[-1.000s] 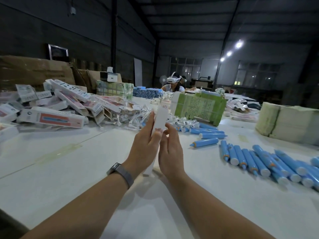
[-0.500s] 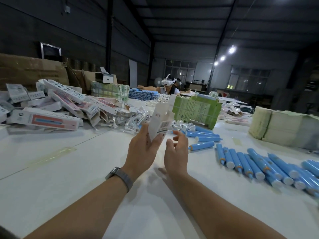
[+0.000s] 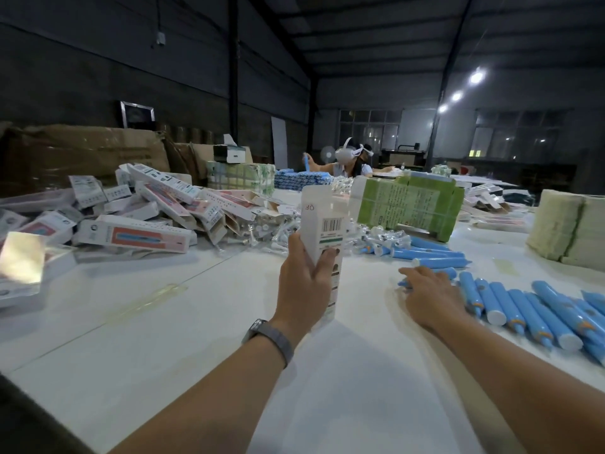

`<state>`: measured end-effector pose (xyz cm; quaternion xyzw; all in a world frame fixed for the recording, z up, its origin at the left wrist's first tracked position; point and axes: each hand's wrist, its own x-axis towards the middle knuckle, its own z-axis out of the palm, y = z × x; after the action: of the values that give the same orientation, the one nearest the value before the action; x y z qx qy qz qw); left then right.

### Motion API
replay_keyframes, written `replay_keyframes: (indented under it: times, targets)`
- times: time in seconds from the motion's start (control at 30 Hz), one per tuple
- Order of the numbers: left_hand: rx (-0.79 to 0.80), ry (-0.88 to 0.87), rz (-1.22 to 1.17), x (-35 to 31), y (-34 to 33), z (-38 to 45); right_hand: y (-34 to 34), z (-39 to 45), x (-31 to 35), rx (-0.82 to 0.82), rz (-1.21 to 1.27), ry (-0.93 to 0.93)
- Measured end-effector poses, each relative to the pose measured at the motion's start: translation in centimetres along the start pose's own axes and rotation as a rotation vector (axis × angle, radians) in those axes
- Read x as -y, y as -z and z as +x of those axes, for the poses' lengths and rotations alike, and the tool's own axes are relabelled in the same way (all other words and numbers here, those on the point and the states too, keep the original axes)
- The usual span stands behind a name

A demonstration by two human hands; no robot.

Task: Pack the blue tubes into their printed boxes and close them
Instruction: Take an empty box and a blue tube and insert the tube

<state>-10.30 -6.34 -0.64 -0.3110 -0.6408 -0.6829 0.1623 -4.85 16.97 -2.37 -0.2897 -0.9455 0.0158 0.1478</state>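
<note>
Dim warehouse, dark walls, ceiling lamps far right. White counter across whole view. Brown cartons stacked along far left edge. Heap of printed boxes, mostly lying flat, well left of left grip and beyond it. Green bundle of flat cartons beyond and right of left grip; pale stack of sheets far right, well beyond right grip. Second person in white headset seated at far end, one blue tube raised. Loose clear-wrapped small parts between box heap and left grip. Row of blue tubes lying side by side just right of right grip, white caps toward camera; more tubes just beyond it.

Left hand, grey band at wrist: grip clamped on printed box, thumb on left face, fingertips curled over front face. Box upright, top flap standing open, barcode facing camera, lower end off counter or just touching, can't tell.

Right hand: palm down, fingers spread and fairly straight, resting on one blue tube lying crosswise at near end of tube pile. Grip apart, not wrapped round tube. Well right of box, no contact between the two.
</note>
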Motion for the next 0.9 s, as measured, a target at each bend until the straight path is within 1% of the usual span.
replay_keyframes:
  times: [0.13, 0.3, 0.4, 0.47, 0.53, 0.63, 0.7, 0.83, 0.9]
  targets:
    - [0.009, 0.005, 0.014, -0.3, 0.2, -0.3, -0.3, 1.0, -0.1, -0.03, -0.079, -0.013]
    - [0.028, 0.021, 0.011, 0.1, 0.7, 0.1, -0.1, 1.9, 0.3, -0.001, -0.077, 0.087]
    - [0.024, 0.014, 0.008, 0.8, 0.7, 0.4, 0.4, 1.7, 0.2, -0.035, -0.209, 0.236]
    - [0.026, 0.021, 0.002, 0.9, 0.7, 0.6, 0.7, 1.2, 0.6, -0.131, -0.219, 0.356]
    - [0.031, 0.011, -0.002, 0.8, 0.7, 0.7, 1.2, 0.5, 1.7, -0.243, -0.07, 0.419]
    - [0.04, 0.006, -0.018, 0.6, 0.8, 0.7, 3.7, -0.6, 4.1, -0.448, 0.35, 0.429]
    - [0.051, 0.011, -0.027, 0.4, 0.8, 0.5, 6.6, -1.3, 5.5, -0.596, 0.628, 0.431]
    - [0.063, -0.006, 0.014, 0.2, 0.8, 0.3, 14.0, -2.8, 7.9, -0.705, 1.154, 0.387]
    - [0.079, -0.023, 0.028, 0.0, 0.8, 0.0, 17.2, -3.6, 8.6, -0.761, 1.321, 0.363]
